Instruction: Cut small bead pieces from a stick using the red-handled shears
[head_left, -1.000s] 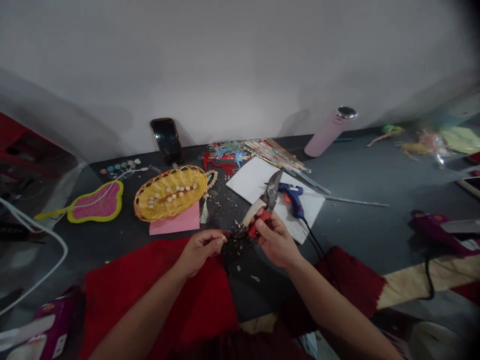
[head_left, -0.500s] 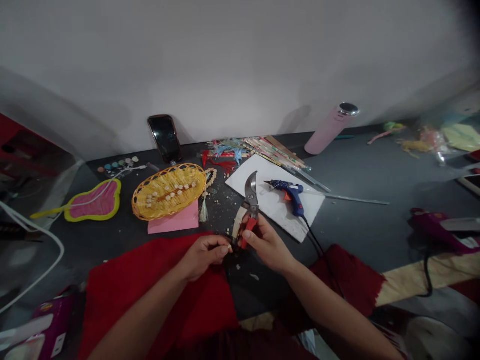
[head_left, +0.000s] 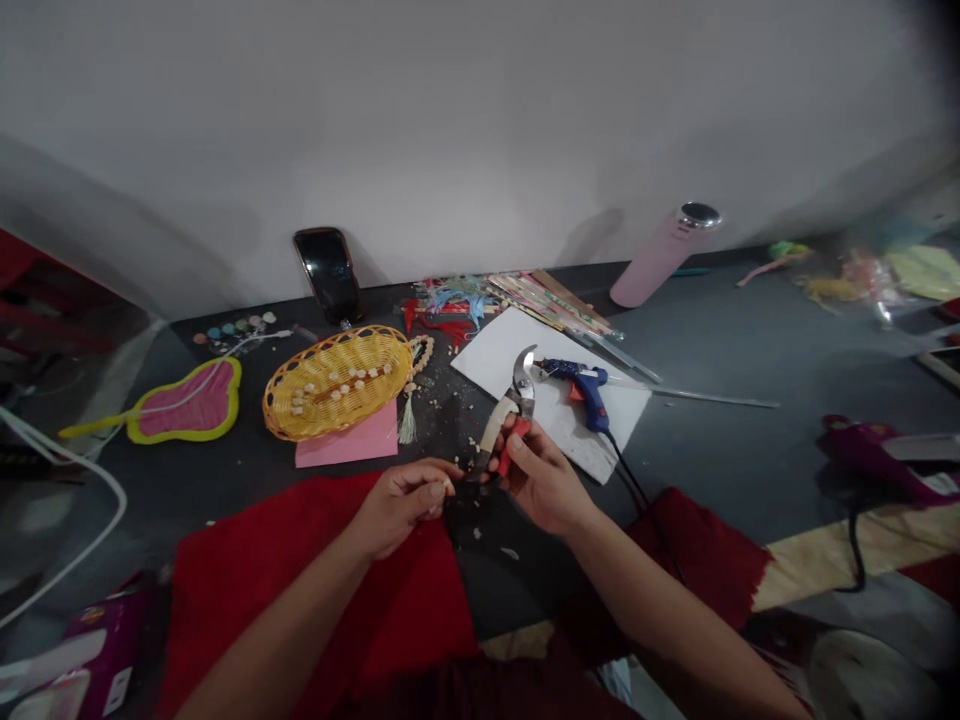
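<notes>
In my right hand (head_left: 544, 475) I grip pruning shears (head_left: 495, 430) with one red handle and one pale wrapped handle, the curved blade pointing away from me. My left hand (head_left: 409, 505) is closed in a pinch on a small pale piece (head_left: 448, 486), mostly hidden by the fingertips; its exact kind is too small to tell. This hand is over the edge of a red cloth (head_left: 315, 570). Small pale crumbs lie scattered on the dark table between and beyond my hands. Behind the shears' blade, a blue glue gun (head_left: 589, 390) rests on a white board (head_left: 487, 350).
A yellow wicker basket (head_left: 341, 415) with small pale flower-like pieces stands left, partly over pink paper (head_left: 360, 450). Farther back are a phone (head_left: 330, 275), tassels (head_left: 454, 305), a bundle of sticks (head_left: 555, 305) and a pink flask (head_left: 664, 260). The glue gun's cord (head_left: 637, 490) runs toward me.
My right hand has moved slightly right and away from my left hand with the shears, whose blade now reaches the glue gun's nozzle in view. My left hand has shifted slightly left.
</notes>
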